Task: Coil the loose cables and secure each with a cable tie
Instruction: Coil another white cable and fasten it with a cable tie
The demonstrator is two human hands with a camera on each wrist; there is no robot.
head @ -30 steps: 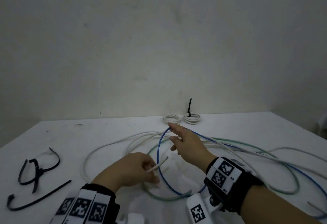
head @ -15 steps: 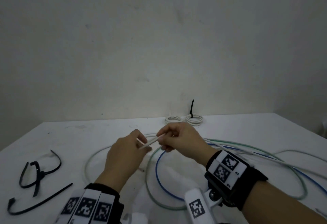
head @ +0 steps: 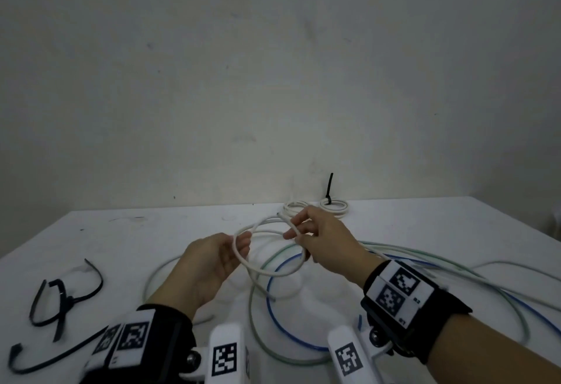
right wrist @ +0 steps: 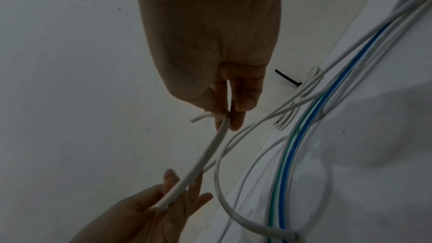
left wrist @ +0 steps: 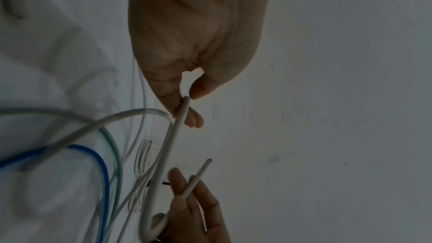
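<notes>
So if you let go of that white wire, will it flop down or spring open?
Probably spring open some: the white wire keeps a smooth round loop between the left hand and right hand. Its free end sticks out straight, so likely a bit stiff.

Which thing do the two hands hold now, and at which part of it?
Both hold the white cable. The right hand pinches it near its free end, where the loop crosses; the left hand holds the far side of the loop.

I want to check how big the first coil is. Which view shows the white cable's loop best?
The head view: the white cable shows as a whole loop between left hand and right hand. Both wrist views show only a stretch of it between the fingers.
</notes>
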